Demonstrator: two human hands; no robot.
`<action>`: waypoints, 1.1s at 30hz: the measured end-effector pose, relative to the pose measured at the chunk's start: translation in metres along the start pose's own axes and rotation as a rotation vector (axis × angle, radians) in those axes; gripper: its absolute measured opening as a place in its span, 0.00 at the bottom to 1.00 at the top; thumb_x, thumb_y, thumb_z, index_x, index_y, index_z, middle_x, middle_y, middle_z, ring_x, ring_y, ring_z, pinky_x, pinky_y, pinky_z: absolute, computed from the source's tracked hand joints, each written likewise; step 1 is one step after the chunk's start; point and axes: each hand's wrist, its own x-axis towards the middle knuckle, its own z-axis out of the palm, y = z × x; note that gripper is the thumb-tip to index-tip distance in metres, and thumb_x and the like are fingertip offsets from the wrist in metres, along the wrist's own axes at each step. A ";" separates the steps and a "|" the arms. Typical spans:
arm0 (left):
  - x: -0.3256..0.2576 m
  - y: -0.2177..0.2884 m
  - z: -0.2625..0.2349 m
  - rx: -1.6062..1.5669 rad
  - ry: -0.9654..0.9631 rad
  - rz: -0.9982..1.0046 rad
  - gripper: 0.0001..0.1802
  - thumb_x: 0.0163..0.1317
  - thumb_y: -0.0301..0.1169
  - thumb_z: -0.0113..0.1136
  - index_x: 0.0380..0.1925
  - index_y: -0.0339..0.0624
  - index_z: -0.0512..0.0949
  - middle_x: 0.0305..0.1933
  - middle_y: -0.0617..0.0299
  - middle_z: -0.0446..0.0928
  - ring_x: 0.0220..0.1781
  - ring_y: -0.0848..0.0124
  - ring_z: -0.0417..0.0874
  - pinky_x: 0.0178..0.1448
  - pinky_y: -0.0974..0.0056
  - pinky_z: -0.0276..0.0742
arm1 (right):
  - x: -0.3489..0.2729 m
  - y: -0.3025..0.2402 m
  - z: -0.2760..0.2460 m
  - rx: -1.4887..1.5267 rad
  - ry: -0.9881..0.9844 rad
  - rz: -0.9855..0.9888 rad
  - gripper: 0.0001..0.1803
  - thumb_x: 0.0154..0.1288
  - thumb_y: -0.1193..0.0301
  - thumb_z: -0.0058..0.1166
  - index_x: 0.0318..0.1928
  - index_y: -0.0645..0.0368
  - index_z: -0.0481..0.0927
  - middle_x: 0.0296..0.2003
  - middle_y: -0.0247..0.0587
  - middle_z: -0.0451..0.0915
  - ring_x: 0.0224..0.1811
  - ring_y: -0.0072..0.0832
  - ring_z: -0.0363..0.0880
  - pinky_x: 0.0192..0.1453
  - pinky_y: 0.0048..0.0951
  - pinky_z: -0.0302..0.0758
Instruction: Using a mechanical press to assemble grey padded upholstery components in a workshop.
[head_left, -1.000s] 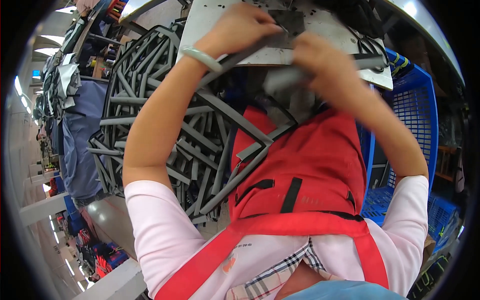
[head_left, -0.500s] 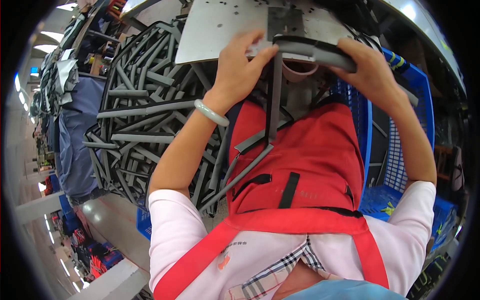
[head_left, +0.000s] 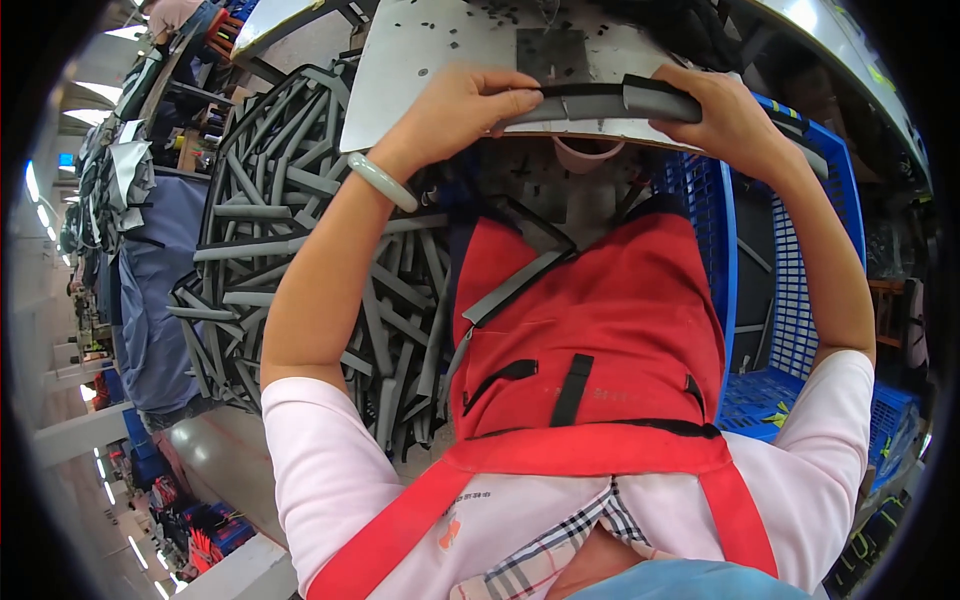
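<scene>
Over the near edge of the white worktable [head_left: 400,85], both hands hold a grey strip with black edging [head_left: 593,106], stretched roughly level between them. My left hand [head_left: 465,108], wearing a pale bangle, pinches its left end between thumb and fingers. At the other end my right hand [head_left: 722,115] is closed round a thicker part, where grey pieces overlap; how they are joined I cannot tell. Another grey-and-black strip [head_left: 515,287] lies slanted across the red apron [head_left: 600,300] on my lap. To the left, a big pile of similar strips [head_left: 290,215] stands beside my legs.
Blue plastic crates [head_left: 728,260] stand close on my right, with dark pieces inside. A pinkish round container [head_left: 588,155] is under the table edge. Small dark scraps and a dark square plate [head_left: 553,55] are on the tabletop. Dark blue cloth [head_left: 165,290] hangs at far left.
My left hand has moved left and now pinches the strip's end. The long strip that hung down between my hands over my lap no longer hangs there. My right hand keeps its hold.
</scene>
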 end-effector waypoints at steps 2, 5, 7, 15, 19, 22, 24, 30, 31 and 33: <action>0.010 0.004 -0.007 0.056 0.031 0.031 0.18 0.62 0.39 0.64 0.44 0.34 0.83 0.26 0.68 0.77 0.25 0.81 0.72 0.29 0.74 0.67 | 0.006 0.004 0.003 -0.032 -0.004 0.074 0.24 0.58 0.63 0.62 0.52 0.61 0.77 0.39 0.56 0.81 0.43 0.52 0.79 0.48 0.41 0.75; 0.024 0.005 -0.012 0.106 0.091 0.068 0.18 0.61 0.39 0.64 0.40 0.34 0.84 0.28 0.66 0.79 0.26 0.78 0.74 0.31 0.71 0.71 | 0.019 0.017 0.008 -0.033 0.073 0.113 0.22 0.59 0.67 0.63 0.52 0.64 0.76 0.42 0.54 0.81 0.44 0.45 0.80 0.53 0.34 0.74; 0.032 0.001 -0.012 0.078 0.129 0.031 0.18 0.60 0.39 0.65 0.41 0.34 0.84 0.28 0.66 0.79 0.27 0.78 0.75 0.32 0.71 0.72 | 0.025 0.019 0.007 -0.017 0.041 0.149 0.27 0.58 0.66 0.64 0.56 0.65 0.75 0.46 0.56 0.80 0.47 0.46 0.80 0.56 0.33 0.73; 0.057 -0.012 -0.019 0.057 0.150 0.006 0.20 0.59 0.40 0.66 0.42 0.34 0.84 0.29 0.64 0.80 0.27 0.77 0.75 0.34 0.71 0.74 | 0.041 0.039 0.014 -0.021 0.070 0.114 0.32 0.58 0.64 0.64 0.60 0.67 0.73 0.50 0.58 0.80 0.51 0.41 0.81 0.60 0.31 0.71; 0.056 -0.012 -0.021 0.063 0.168 0.032 0.17 0.63 0.36 0.63 0.46 0.34 0.83 0.24 0.68 0.76 0.24 0.82 0.71 0.27 0.76 0.63 | 0.047 0.039 0.015 -0.007 0.056 0.113 0.32 0.58 0.64 0.65 0.60 0.67 0.73 0.50 0.56 0.80 0.50 0.38 0.81 0.60 0.31 0.71; 0.058 -0.008 -0.020 0.090 0.187 0.050 0.16 0.64 0.35 0.62 0.45 0.35 0.83 0.24 0.67 0.76 0.25 0.82 0.72 0.29 0.76 0.66 | 0.047 0.050 0.017 -0.040 0.146 0.051 0.32 0.59 0.65 0.65 0.61 0.66 0.72 0.48 0.53 0.81 0.47 0.33 0.81 0.59 0.29 0.72; 0.062 -0.010 -0.021 0.087 0.189 0.060 0.16 0.65 0.35 0.61 0.46 0.35 0.83 0.26 0.65 0.77 0.27 0.81 0.74 0.30 0.76 0.68 | 0.051 0.052 0.016 -0.016 0.127 0.065 0.32 0.59 0.64 0.65 0.61 0.66 0.72 0.47 0.53 0.81 0.46 0.32 0.81 0.57 0.29 0.73; 0.085 -0.025 -0.034 -0.139 0.295 -0.072 0.13 0.65 0.31 0.59 0.42 0.33 0.83 0.24 0.61 0.79 0.19 0.71 0.73 0.26 0.64 0.69 | 0.071 0.035 -0.007 0.023 0.042 0.209 0.26 0.56 0.64 0.64 0.50 0.68 0.75 0.37 0.58 0.81 0.38 0.42 0.81 0.44 0.37 0.75; 0.084 -0.024 -0.032 -0.319 0.347 -0.039 0.13 0.66 0.33 0.59 0.41 0.32 0.83 0.24 0.64 0.78 0.19 0.76 0.71 0.24 0.68 0.66 | 0.063 0.045 -0.006 0.209 0.171 0.248 0.26 0.56 0.64 0.64 0.51 0.67 0.75 0.36 0.57 0.82 0.38 0.41 0.81 0.43 0.37 0.75; 0.073 -0.008 -0.025 -0.053 0.256 0.016 0.13 0.66 0.32 0.59 0.41 0.32 0.83 0.24 0.63 0.78 0.18 0.76 0.70 0.23 0.70 0.64 | 0.038 0.070 0.003 0.081 0.238 0.277 0.27 0.60 0.65 0.64 0.57 0.63 0.74 0.39 0.48 0.82 0.38 0.34 0.82 0.45 0.34 0.77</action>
